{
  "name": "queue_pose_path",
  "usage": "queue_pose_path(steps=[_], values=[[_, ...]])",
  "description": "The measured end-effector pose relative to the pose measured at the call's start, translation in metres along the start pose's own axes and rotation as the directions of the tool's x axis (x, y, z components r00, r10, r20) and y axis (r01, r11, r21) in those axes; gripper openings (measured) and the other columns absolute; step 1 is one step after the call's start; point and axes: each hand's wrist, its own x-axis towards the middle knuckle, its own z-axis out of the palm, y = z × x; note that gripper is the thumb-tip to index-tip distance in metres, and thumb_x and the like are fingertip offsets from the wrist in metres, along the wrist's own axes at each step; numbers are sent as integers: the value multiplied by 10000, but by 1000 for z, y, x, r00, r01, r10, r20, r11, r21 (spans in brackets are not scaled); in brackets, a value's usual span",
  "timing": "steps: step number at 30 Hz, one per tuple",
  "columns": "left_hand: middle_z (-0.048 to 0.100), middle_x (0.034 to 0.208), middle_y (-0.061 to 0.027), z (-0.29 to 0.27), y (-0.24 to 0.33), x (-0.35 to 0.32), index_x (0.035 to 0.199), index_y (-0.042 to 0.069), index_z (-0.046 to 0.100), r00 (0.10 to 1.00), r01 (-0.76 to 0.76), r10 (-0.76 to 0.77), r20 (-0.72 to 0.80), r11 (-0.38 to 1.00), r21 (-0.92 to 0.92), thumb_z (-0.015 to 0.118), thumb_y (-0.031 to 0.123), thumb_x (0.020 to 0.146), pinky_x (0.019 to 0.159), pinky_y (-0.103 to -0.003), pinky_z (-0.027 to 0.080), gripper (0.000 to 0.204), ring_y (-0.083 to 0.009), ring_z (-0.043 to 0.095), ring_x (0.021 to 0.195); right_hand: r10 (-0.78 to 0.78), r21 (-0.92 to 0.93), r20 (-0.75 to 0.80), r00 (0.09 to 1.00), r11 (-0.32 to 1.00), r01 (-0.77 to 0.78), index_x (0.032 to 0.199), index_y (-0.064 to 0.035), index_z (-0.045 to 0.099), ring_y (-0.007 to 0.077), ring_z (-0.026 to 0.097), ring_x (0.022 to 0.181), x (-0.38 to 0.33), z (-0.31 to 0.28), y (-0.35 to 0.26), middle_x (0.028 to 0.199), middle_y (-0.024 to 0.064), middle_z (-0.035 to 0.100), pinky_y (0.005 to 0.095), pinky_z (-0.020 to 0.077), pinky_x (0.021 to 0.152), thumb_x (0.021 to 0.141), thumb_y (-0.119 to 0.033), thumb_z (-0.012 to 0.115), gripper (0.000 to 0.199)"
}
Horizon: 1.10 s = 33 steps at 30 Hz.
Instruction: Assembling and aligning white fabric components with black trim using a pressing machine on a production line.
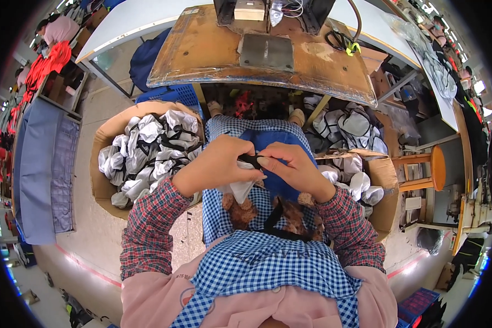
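Nearest the lens: blue-and-white checked apron (268,262) over a pink top, plaid sleeves running up from the lower edge to both hands, which meet over the lap.

Left hand (216,164): grip pressed together, fingers curled over and pinching the near end of a small black strap piece (251,159). A white fabric piece (240,188) hangs down from beneath this hand, tapering to a point.

Right hand (290,167): grip pressed together too, thumb and forefinger pinching the other end of the same black strap piece. The two hands touch at the fingertips; the strap sits between them, mostly hidden, held above the blue cloth (276,142) on the lap.

Left of the knees: cardboard box (106,136) heaped with white-and-black fabric pieces. Right of the knees: second cardboard box (385,175), fewer white pieces in it, more of the same piled on the floor beyond.

Ahead: worn wooden counter (202,54) with a grey metal plate (267,52) set in it and a sewing machine base at the far edge. Small round wooden stool (437,167) at far right.
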Motion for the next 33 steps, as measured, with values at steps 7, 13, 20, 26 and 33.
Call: queue_pose_path(steps=[7,13,20,26,33], values=[[717,845,-112,-7,-4,13,1000,-7,705,974,135,-111,196,984,-117,821,273,732,700,-301,497,405,-178,640,721,-335,-357,104,936,866,349,1208,-60,629,285,627,958,5,-10,-11,1083,99,632,341,524,777,845,-117,691,372],[713,824,-55,-22,2,22,980,-17,725,864,331,-196,464,915,-230,819,259,729,697,-270,496,385,-101,625,739,-388,-440,372,844,727,528,1171,-81,638,278,633,972,20,-29,-10,1034,93,635,354,542,806,762,-69,657,410],[687,787,-43,-26,-4,40,963,-21,715,860,286,-171,480,942,-177,795,265,722,683,-260,483,382,-106,606,729,-426,-553,408,808,588,590,1052,-43,636,273,643,928,26,-45,-15,967,89,638,351,546,784,744,-66,646,309],[651,812,-65,-48,-14,62,1000,-5,672,981,75,-38,192,979,-189,664,184,735,703,-277,471,325,-121,583,773,-474,-561,117,873,694,452,975,-28,638,309,646,876,46,-65,-15,925,113,648,374,539,753,847,-80,658,140],[631,877,-16,-93,-15,97,1042,-12,637,968,241,-192,161,890,-388,593,137,784,711,-253,457,301,-104,559,792,-392,-452,-118,912,839,302,979,-19,638,312,650,778,83,-83,-18,861,137,655,372,528,696,918,-86,620,92]])
